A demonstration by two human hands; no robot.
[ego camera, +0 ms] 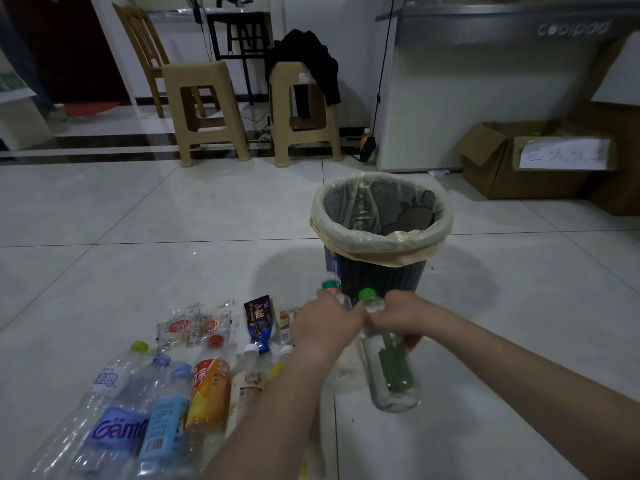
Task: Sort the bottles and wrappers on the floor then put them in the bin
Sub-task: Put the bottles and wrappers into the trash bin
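Observation:
A dark bin (pixel 377 275) lined with a pale plastic bag stands on the tiled floor ahead of me. My left hand (pixel 325 323) grips a clear bottle with a green-and-white cap (pixel 333 285). My right hand (pixel 398 313) grips the neck of a clear bottle with a green cap (pixel 391 372) and a green label. Both bottles hang just in front of the bin. Several bottles (pixel 207 386) lie in a row at the lower left. Behind them lie several wrappers (pixel 194 327), one of them a dark chocolate wrapper (pixel 258 322).
Two beige plastic stools (pixel 204 109) and a wooden chair (pixel 142 43) stand at the back; a black garment (pixel 308 60) drapes one stool. At the right are a white chest freezer (pixel 485 81) and an open cardboard box (pixel 526 161).

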